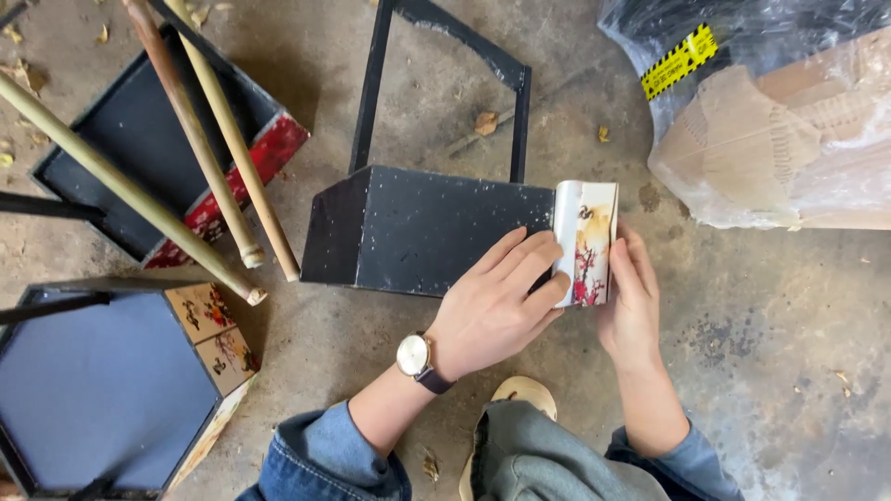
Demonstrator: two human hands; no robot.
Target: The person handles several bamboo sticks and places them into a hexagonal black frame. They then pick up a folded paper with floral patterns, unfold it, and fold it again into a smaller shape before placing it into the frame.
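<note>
A black box-shaped frame piece [418,227] with metal legs lies on the concrete floor. At its right end sits a white panel [587,239] painted with red blossoms. My left hand [497,301], with a wristwatch on its wrist, presses flat on the black surface, and its fingertips reach the panel's left edge. My right hand [631,301] holds the panel from its right side, fingers along the edge.
A black tray with a red patterned side [158,139] lies upper left under several bamboo poles [209,153]. A hexagonal black frame with painted panels [111,390] is at lower left. A plastic-wrapped cardboard bundle [780,130] sits upper right. My shoe [520,394] is below.
</note>
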